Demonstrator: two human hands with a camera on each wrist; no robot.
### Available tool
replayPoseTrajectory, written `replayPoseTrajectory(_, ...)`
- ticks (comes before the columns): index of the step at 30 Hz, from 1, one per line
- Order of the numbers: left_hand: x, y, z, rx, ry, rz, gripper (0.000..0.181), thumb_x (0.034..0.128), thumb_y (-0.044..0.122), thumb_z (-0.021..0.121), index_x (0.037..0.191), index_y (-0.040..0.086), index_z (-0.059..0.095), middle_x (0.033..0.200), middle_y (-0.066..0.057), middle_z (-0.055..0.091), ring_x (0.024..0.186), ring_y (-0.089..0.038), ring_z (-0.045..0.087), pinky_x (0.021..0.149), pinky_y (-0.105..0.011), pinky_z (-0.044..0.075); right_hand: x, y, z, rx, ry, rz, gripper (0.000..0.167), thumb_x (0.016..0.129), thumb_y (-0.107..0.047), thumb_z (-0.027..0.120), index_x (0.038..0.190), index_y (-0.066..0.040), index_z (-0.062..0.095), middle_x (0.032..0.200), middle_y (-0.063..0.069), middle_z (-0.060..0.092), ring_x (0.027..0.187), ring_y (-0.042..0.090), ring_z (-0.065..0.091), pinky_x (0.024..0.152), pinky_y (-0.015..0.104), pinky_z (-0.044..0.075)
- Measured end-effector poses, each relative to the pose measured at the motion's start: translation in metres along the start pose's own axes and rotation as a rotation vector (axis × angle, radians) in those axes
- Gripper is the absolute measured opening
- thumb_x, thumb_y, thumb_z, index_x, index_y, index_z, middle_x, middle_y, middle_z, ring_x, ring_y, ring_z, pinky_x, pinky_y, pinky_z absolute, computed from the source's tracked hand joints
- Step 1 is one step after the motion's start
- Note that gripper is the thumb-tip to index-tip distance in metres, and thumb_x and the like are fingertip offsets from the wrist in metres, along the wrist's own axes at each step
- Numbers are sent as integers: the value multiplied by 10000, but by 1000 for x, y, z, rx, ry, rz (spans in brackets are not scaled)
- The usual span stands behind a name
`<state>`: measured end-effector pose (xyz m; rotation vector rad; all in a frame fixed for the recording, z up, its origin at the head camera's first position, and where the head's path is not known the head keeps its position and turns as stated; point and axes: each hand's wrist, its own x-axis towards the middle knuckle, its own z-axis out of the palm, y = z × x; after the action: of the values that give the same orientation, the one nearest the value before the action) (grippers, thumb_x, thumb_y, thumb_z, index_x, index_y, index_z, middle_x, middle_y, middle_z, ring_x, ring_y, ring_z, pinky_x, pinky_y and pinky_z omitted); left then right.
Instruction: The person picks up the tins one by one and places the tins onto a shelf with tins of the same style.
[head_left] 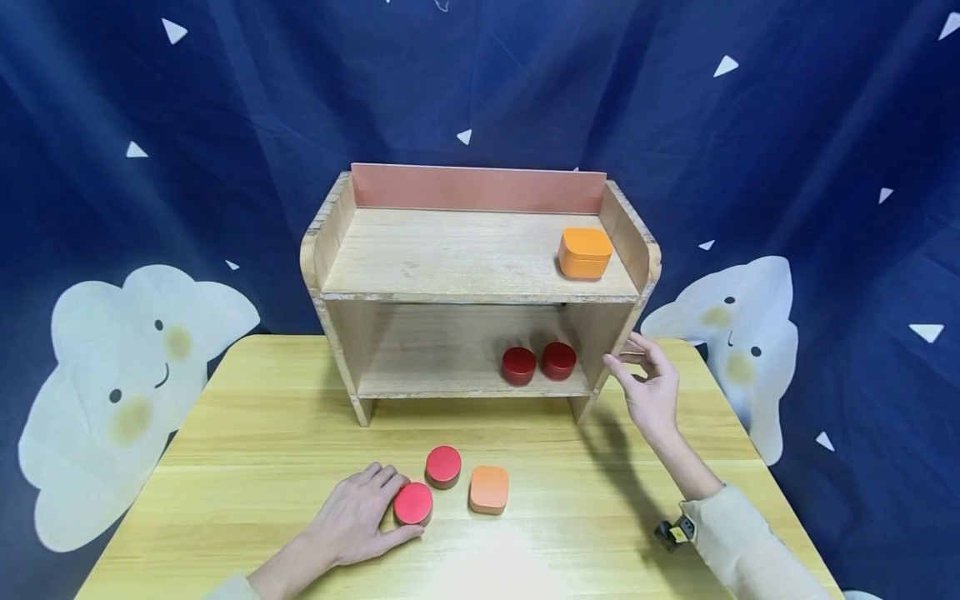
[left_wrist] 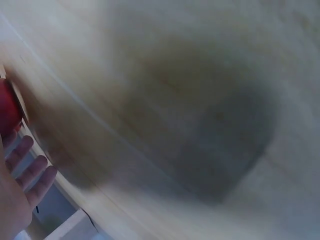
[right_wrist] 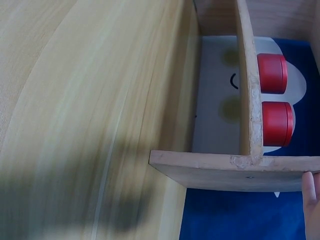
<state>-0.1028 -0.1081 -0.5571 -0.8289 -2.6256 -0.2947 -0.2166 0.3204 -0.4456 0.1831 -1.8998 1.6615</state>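
Note:
At the front left of the table, my left hand (head_left: 358, 515) has its thumb and fingers around the sides of a red round tin (head_left: 413, 504); the left wrist view catches part of a red tin (left_wrist: 8, 107) beside the spread fingers. My right hand (head_left: 651, 392) touches the right side panel (head_left: 626, 333) of a wooden two-level shelf with its fingertips. In the right wrist view, fingertips (right_wrist: 310, 192) rest against that panel (right_wrist: 210, 167). A second red tin (head_left: 443, 467) and an orange rounded-square box (head_left: 489, 490) stand right of the held tin.
Two dark red tins (head_left: 519, 367) (head_left: 558, 361) stand at the right of the shelf's lower level. A yellow-orange box (head_left: 585, 253) sits at the right of its upper level. Behind hangs a dark blue curtain (head_left: 480, 92) with cloud and star pictures.

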Motion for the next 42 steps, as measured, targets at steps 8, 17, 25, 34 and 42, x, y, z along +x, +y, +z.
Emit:
replayPoseTrajectory(8,-3,-1,-2,25,23,-15,569,762,751,775,1046,266,688,982,117,674,897,-105,661,727,-281,591,-1,-3,1,18,0,7,429,848,172,749,1259,72,677,987,-206,721,841,-70,702,614,82,540)
replayPoseTrajectory(17,-3,-4,-6,31,59,-40,536,763,721,790,1015,259,688,957,126,664,893,-79,643,740,-251,576,-1,-2,1,6,3,17,423,856,164,745,1263,79,669,986,-211,710,844,-76,696,613,81,535)
replayPoseTrajectory(25,1,-7,-10,36,106,-52,555,735,703,818,1001,233,692,948,99,673,889,-105,654,713,-247,583,-1,-1,0,7,-3,5,433,858,173,734,1277,112,645,994,-217,703,849,-83,694,621,77,537)
replayPoseTrajectory(34,15,-8,-16,13,141,-62,558,731,678,829,1011,213,699,980,57,695,910,-137,681,698,-277,590,0,0,0,24,7,6,433,849,191,729,1267,121,642,999,-208,696,844,-89,694,634,77,547)
replayPoseTrajectory(42,23,-5,-18,5,155,-107,592,708,659,855,1046,195,708,1006,42,707,917,-144,679,709,-307,602,0,0,0,28,7,12,425,850,190,731,1260,119,648,999,-201,697,840,-91,694,634,78,549)
